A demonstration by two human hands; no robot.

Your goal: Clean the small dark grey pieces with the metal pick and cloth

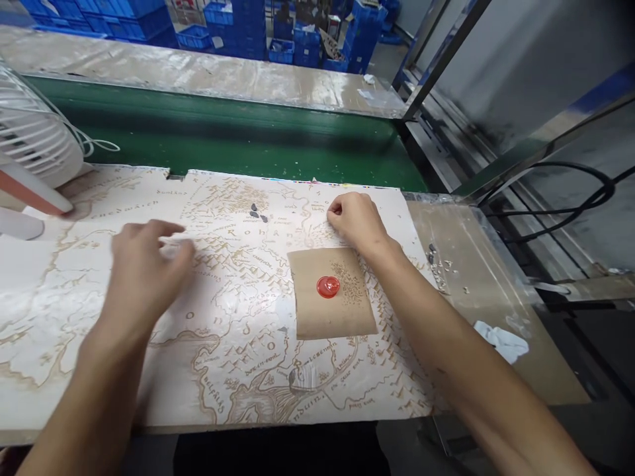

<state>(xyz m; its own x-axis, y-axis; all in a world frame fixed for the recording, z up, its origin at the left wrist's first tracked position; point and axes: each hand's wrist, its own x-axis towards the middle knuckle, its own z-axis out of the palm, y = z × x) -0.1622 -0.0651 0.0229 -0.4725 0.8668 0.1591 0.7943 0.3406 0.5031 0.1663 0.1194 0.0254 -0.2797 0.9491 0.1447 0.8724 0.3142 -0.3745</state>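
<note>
Hands well apart, neither holding anything. The right hand (354, 221) rests its fingertips on the printed map sheet (238, 370), just far of a kraft paper square (312, 311) bearing a red wax seal (328, 287). The left hand (143, 271), blurred, spreads open over the sheet's left part; contact cannot be told.

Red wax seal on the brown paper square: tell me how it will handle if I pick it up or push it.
Probably light and brittle: the red wax seal looks like a thin glossy disc, so it may chip if bent. Lying flat, it is unlikely to roll. If stuck to the brown paper square, a push may drag the paper along.
</note>
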